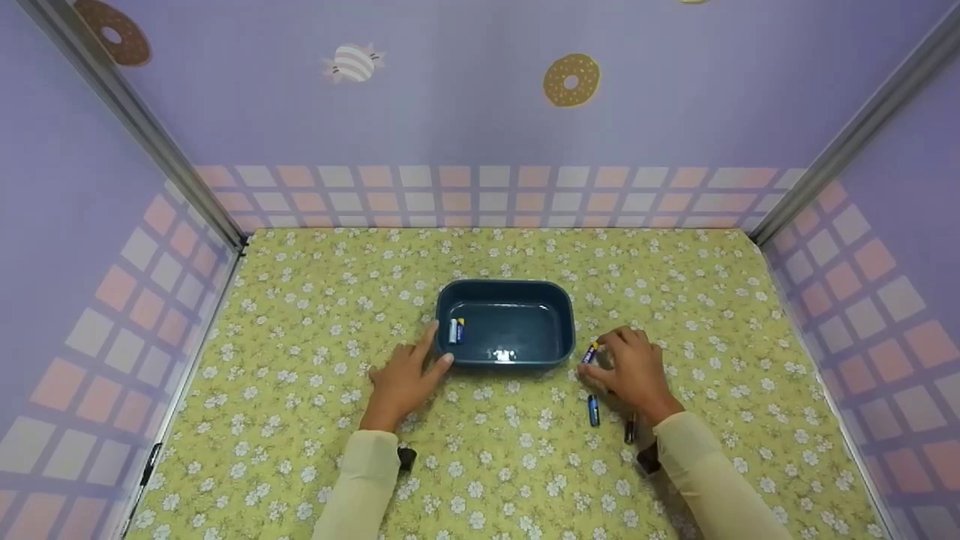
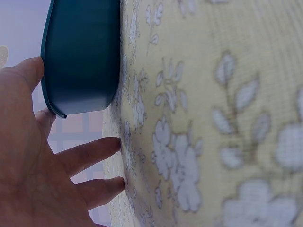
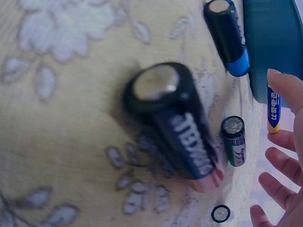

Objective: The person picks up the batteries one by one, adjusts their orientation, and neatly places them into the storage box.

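Observation:
My right hand (image 1: 630, 367) pinches a blue and yellow battery (image 3: 273, 109) between thumb and index fingertip, just right of a dark teal plastic basin (image 1: 502, 364); its other fingers are spread in the right wrist view. At the basin's left front corner, my left hand (image 1: 409, 379) touches the rim with thumb and a fingertip, the remaining fingers reaching toward the cloth. Inside the basin, near its left wall, a whitish battery (image 1: 453, 331) lies beside a blue and yellow one (image 1: 460, 331).
A black and blue battery (image 1: 593, 411) lies below the right hand. Close to the right wrist is a dark battery (image 1: 629, 429), partly covered. The right wrist view shows a green-banded battery (image 3: 234, 141) and another battery's end (image 3: 220, 213). Walls enclose the flowered cloth (image 1: 300, 450) on three sides.

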{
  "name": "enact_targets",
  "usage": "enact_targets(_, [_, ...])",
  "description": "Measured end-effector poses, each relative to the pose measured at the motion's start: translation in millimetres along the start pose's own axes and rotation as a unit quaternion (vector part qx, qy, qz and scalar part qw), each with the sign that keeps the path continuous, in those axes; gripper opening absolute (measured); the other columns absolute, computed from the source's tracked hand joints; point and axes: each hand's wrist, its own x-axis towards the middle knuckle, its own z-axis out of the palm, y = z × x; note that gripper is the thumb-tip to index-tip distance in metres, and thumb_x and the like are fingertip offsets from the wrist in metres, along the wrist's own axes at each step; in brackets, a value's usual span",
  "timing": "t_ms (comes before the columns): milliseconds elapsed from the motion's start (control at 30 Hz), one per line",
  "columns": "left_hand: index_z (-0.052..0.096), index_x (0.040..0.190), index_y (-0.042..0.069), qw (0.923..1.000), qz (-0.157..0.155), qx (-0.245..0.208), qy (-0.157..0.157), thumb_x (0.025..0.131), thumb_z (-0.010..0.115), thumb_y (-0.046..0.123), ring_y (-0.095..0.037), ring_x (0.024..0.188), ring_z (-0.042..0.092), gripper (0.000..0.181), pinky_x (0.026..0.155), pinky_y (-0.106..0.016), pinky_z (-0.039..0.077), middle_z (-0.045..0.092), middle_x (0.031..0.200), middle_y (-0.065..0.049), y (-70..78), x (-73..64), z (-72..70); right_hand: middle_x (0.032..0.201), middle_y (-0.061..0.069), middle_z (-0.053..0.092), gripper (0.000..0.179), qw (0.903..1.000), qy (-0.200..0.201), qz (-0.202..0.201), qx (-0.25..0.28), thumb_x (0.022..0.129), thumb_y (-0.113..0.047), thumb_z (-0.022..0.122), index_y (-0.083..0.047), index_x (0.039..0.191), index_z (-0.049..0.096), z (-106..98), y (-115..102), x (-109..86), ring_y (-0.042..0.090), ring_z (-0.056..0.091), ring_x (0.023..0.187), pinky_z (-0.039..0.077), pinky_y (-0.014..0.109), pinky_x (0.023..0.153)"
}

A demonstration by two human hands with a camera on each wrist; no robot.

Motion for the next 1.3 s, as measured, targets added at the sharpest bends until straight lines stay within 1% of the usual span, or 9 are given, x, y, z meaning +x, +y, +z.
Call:
enact_targets(100, [0.009, 0.163, 0.047, 1.0, 0.0, -0.002, 0.001, 0.093, 0.031, 0.084, -0.046, 0.139, 0.049, 0.082, 0.103, -0.089, 0.017, 0.043, 0.158, -0.018, 0.0, 0.4, -0.4, 0.118, 0.008, 0.064, 0.053, 1.0, 0.002, 0.0, 0.009, 0.082, -0.056, 0.081, -0.015, 0.114, 0.071, -3, 0, 2.5, 0.034, 0.057, 0.112, 0.043, 0.062, 0.088])
enact_targets(300, [0.01, 0.163, 0.047, 1.0, 0.001, 0.0, 0.004, 0.093, 0.031, 0.084, -0.045, 0.136, 0.051, 0.082, 0.101, -0.088, 0.021, 0.044, 0.157, -0.018, 0.0, 0.5, -1.5, 0.12, 0.01, 0.063, 0.049, 0.9986, 0.019, 0.0, 0.049, 0.083, -0.05, 0.083, -0.015, 0.115, 0.071, -13, -3, 9.0, 0.036, 0.056, 0.112, 0.044, 0.062, 0.091])
enact_targets(533, [0.009, 0.163, 0.047, 1.0, 0.001, 0.003, 0.003, 0.093, 0.031, 0.085, -0.045, 0.136, 0.052, 0.082, 0.1, -0.089, 0.022, 0.045, 0.156, -0.017, 0.5, 1.2, -2.2, 0.121, 0.011, 0.062, 0.052, 0.9953, 0.04, -0.004, 0.088, 0.085, -0.053, 0.08, -0.012, 0.116, 0.07, -27, -7, 19.8, 0.036, 0.056, 0.115, 0.046, 0.06, 0.095])
enact_targets(700, [0.008, 0.163, 0.048, 1.0, 0.0, 0.003, 0.001, 0.093, 0.031, 0.085, -0.044, 0.136, 0.052, 0.082, 0.099, -0.088, 0.024, 0.045, 0.157, -0.016, 0.1, 1.3, -1.5, 0.119, 0.011, 0.062, 0.05, 0.9935, 0.048, -0.019, 0.101, 0.085, -0.05, 0.082, -0.012, 0.115, 0.07, -32, -12, 30.7, 0.035, 0.058, 0.112, 0.049, 0.056, 0.094])
enact_targets(767, [0.009, 0.163, 0.048, 1.0, -0.001, 0.001, 0.001, 0.093, 0.031, 0.085, -0.044, 0.137, 0.051, 0.082, 0.1, -0.088, 0.023, 0.045, 0.157, -0.016, 0.1, 1.1, -1.5, 0.118, 0.011, 0.062, 0.051, 0.9934, 0.047, -0.025, 0.102, 0.085, -0.051, 0.082, -0.012, 0.116, 0.07, -34, -15, 35.5, 0.034, 0.058, 0.112, 0.049, 0.055, 0.094])
enact_targets(867, [0.009, 0.163, 0.048, 1.0, -0.001, -0.001, 0.001, 0.093, 0.032, 0.085, -0.044, 0.138, 0.05, 0.082, 0.1, -0.088, 0.022, 0.044, 0.157, -0.017, -0.2, 1.0, -1.5, 0.12, 0.01, 0.061, 0.055, 0.9936, 0.038, -0.024, 0.104, 0.085, -0.056, 0.079, -0.014, 0.118, 0.069, -36, -21, 42.4, 0.033, 0.056, 0.114, 0.049, 0.056, 0.095])
enact_targets(1000, [0.009, 0.162, 0.049, 1.0, -0.001, -0.001, 0.005, 0.093, 0.032, 0.085, -0.044, 0.138, 0.05, 0.082, 0.1, -0.089, 0.02, 0.045, 0.157, -0.016, -0.7, 1.3, -0.9, 0.123, 0.007, 0.059, 0.06, 0.9921, 0.021, -0.022, 0.122, 0.085, -0.062, 0.075, -0.016, 0.122, 0.067, -38, -30, 52.5, 0.031, 0.054, 0.119, 0.048, 0.056, 0.098])
enact_targets(1167, [0.009, 0.162, 0.049, 1.0, 0.002, -0.003, 0.008, 0.093, 0.033, 0.084, -0.044, 0.137, 0.052, 0.081, 0.1, -0.09, 0.019, 0.047, 0.155, -0.015, -0.7, 0.9, 0.0, 0.125, 0.006, 0.059, 0.058, 0.9886, 0.013, -0.043, 0.143, 0.085, -0.059, 0.077, -0.016, 0.123, 0.066, -37, -42, 66.1, 0.03, 0.054, 0.121, 0.048, 0.054, 0.101])
enact_targets(1300, [0.01, 0.162, 0.049, 0.9999, 0.004, -0.012, 0.008, 0.093, 0.035, 0.084, -0.042, 0.136, 0.053, 0.081, 0.101, -0.09, 0.018, 0.049, 0.154, -0.015, -0.4, -0.5, 0.2, 0.124, 0.005, 0.059, 0.058, 0.986, 0.0, -0.05, 0.159, 0.084, -0.058, 0.078, -0.017, 0.123, 0.066, -33, -52, 76.1, 0.027, 0.056, 0.118, 0.049, 0.052, 0.099])
